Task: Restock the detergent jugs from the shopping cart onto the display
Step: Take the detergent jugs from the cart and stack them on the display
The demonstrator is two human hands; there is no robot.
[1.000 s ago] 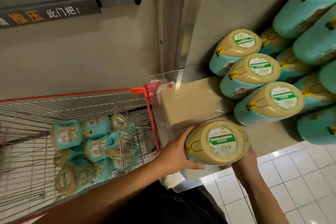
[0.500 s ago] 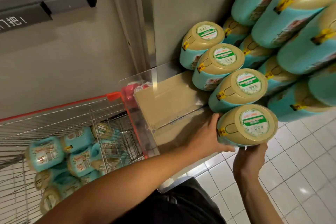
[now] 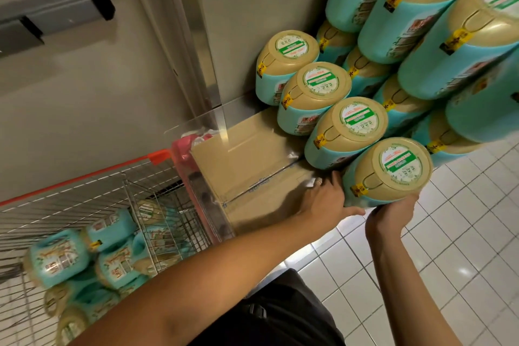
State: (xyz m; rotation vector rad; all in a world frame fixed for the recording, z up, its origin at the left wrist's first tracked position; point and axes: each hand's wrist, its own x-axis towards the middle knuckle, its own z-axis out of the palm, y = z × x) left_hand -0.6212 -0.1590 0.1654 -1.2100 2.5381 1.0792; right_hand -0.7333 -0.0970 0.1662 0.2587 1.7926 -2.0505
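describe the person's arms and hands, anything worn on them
Both forearms are bare as far as the frame shows: no sleeves, gloves, watch or bracelet. The left hand wears a thin pale ring on one finger. The right hand shows no ring on the part in view. Between the arms, a black garment covers the body.
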